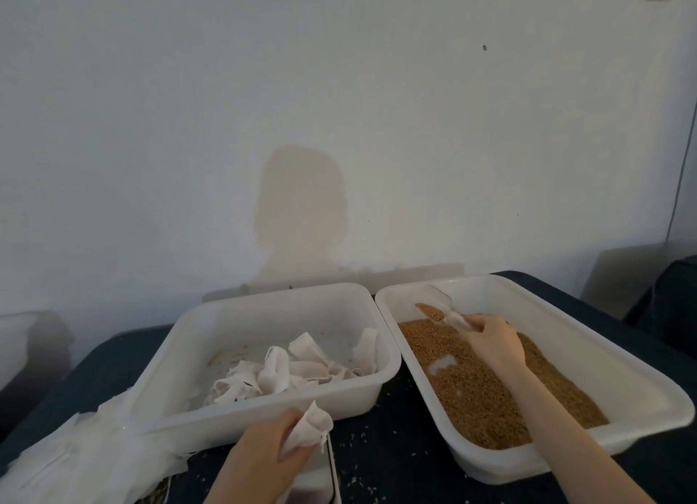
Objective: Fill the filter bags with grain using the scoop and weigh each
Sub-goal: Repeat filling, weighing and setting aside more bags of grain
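I see my right hand (490, 343) at three o'clock, its grip clamped on the handle of a clear scoop (439, 307) that carries some grain above the grain (486, 386) in the right tub (603, 356). My left hand (271, 447) at six o'clock has its grip pinched on an open filter bag (313, 426), held just in front of the left tub (264, 409). More empty bags (294, 367) lie heaped inside that tub. Both tubs sit side by side on the dark desk (392, 450), where stray grains are scattered. A bundle of white sheets (86, 454) lies at eight o'clock.
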Motion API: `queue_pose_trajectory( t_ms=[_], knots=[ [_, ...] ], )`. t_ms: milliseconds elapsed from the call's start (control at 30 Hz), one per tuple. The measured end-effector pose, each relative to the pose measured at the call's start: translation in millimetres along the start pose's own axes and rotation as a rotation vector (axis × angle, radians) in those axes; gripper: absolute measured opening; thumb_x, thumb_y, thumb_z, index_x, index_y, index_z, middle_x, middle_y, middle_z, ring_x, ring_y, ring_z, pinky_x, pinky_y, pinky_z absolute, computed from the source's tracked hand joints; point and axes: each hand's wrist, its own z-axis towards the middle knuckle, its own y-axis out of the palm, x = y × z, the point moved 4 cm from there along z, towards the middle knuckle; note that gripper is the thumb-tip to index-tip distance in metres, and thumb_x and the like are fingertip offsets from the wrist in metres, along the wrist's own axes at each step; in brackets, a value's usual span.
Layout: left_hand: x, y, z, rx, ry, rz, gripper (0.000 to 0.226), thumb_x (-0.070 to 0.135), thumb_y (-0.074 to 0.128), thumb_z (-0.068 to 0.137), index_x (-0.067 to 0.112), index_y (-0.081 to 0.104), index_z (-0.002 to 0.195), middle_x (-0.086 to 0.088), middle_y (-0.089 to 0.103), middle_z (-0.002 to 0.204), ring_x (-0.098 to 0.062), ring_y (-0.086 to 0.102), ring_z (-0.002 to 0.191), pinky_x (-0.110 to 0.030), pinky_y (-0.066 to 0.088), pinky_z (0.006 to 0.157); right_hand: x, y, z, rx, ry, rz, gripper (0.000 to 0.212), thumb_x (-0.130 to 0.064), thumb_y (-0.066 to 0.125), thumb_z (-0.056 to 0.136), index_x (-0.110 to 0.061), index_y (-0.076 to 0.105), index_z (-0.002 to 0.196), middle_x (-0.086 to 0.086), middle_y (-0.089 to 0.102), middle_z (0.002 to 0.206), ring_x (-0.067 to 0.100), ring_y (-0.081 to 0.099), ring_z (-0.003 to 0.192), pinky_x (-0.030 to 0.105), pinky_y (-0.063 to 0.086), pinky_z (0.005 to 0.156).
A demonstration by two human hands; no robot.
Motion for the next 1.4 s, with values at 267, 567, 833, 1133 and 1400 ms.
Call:
queue_pose_trajectory(
  t_ms=[267, 567, 833, 1133, 1400],
  knots=[
    [8, -7, -1, 0.013, -0.058, -0.046, 0.013, 0.037, 0.053, 0.092, 0.031, 0.06, 0.101, 0.011, 0.065, 0.098, -0.002, 0.06, 0.093, -0.024, 0.046, 0.091, 3, 8, 4, -0.039, -0.014, 0.074, 0.031, -0.054, 0.054, 0.091, -0.027, 0.068, 0.093, -0.008, 0.057, 0.049, 0.008, 0.054, 0.046, 0.023, 0.043, 0.051],
    [-10, -29, -15, 0.041, -0.11, -0.156, 0.003, 0.043, 0.059, 0.085, 0.044, 0.057, 0.087, 0.019, 0.064, 0.079, 0.005, 0.058, 0.073, -0.013, 0.042, 0.063, -9, -1, 9, -0.13, 0.04, 0.317, 0.031, -0.029, 0.064, 0.09, -0.011, 0.068, 0.115, 0.005, 0.064, 0.061, 0.009, 0.051, 0.043, 0.021, 0.04, 0.044],
    [-31, -37, -27, 0.11, -0.142, -0.216, 0.005, 0.043, 0.059, 0.084, 0.041, 0.055, 0.086, 0.033, 0.059, 0.082, 0.011, 0.055, 0.075, -0.003, 0.038, 0.06, -74, -16, -40, -0.415, -0.119, 0.507, 0.038, -0.039, 0.074, 0.069, -0.023, 0.073, 0.103, 0.021, 0.063, 0.077, 0.008, 0.041, 0.044, 0.014, 0.029, 0.037],
    [-37, -35, -36, 0.105, -0.154, -0.215, 0.013, 0.045, 0.06, 0.083, 0.046, 0.052, 0.094, 0.025, 0.062, 0.087, 0.01, 0.056, 0.082, -0.012, 0.044, 0.064, -104, 2, -80, -0.876, -0.301, 0.227, 0.033, -0.025, 0.065, 0.081, -0.02, 0.07, 0.114, 0.002, 0.072, 0.078, 0.005, 0.043, 0.044, 0.014, 0.032, 0.041],
    [-37, -31, -37, 0.037, -0.155, -0.171, 0.03, 0.044, 0.06, 0.083, 0.036, 0.052, 0.111, 0.02, 0.063, 0.095, 0.006, 0.058, 0.084, -0.017, 0.048, 0.074, -116, 14, -95, -1.068, -0.43, 0.118, 0.025, -0.018, 0.061, 0.092, -0.028, 0.072, 0.112, -0.009, 0.065, 0.067, 0.004, 0.04, 0.048, 0.015, 0.033, 0.045]
  ],
)
